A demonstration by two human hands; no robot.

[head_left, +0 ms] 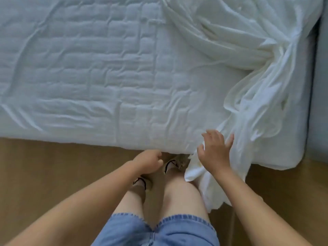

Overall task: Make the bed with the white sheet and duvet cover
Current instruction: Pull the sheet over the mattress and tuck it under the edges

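Observation:
A quilted white mattress pad (85,71) covers the bed across the upper view. A thin white sheet (248,55) lies bunched on the bed's right part and spills over the near edge toward the floor. My right hand (214,150) hovers over the hanging sheet at the bed edge, fingers spread, holding nothing. My left hand (148,161) is at the bed's near edge with its fingers loosely curled; nothing shows in it.
A wooden floor (44,174) runs along the bed's near side. A grey surface (319,86) borders the bed on the right. My legs in denim shorts (156,231) and socked feet (170,166) stand against the bed edge.

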